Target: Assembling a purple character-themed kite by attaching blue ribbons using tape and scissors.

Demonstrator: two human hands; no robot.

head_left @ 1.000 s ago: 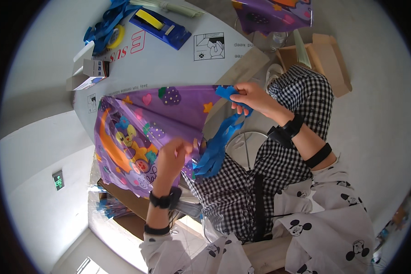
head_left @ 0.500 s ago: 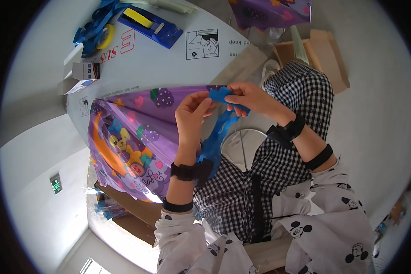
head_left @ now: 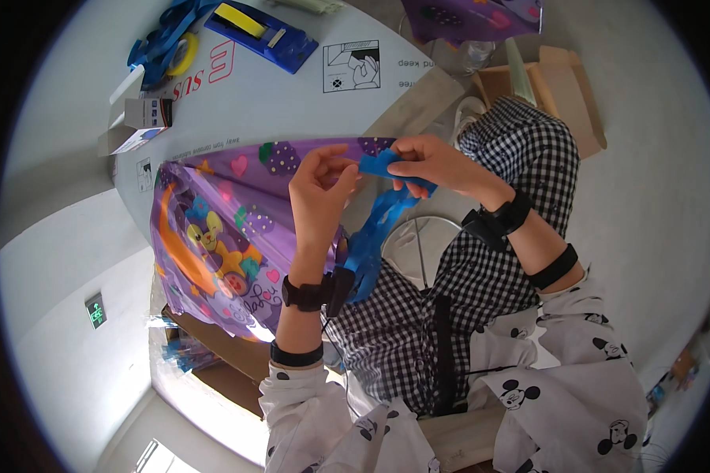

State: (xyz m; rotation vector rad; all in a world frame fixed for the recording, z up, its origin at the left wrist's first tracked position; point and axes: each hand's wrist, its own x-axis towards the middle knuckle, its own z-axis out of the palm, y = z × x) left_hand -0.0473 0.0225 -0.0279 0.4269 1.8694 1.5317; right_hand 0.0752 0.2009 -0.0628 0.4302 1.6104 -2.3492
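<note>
Blue ribbon (head_left: 368,251) in hand, tail hanging

At centre, the right hand (head_left: 434,165) pinches the ribbon's end; the left hand (head_left: 317,189), fingers loosely parted, shows no hold. Whether it is fastened to the purple sheet (head_left: 280,201), left of centre, cannot be told.

The purple printed sheet (head_left: 241,229) looks like glossy plastic film, the blue streamer (head_left: 364,248) smooth plastic, the tape dispenser (head_left: 292,55) shiny plastic, gingham trousers (head_left: 525,154) matt cloth, the carton (head_left: 573,98) matt cardboard.
</note>
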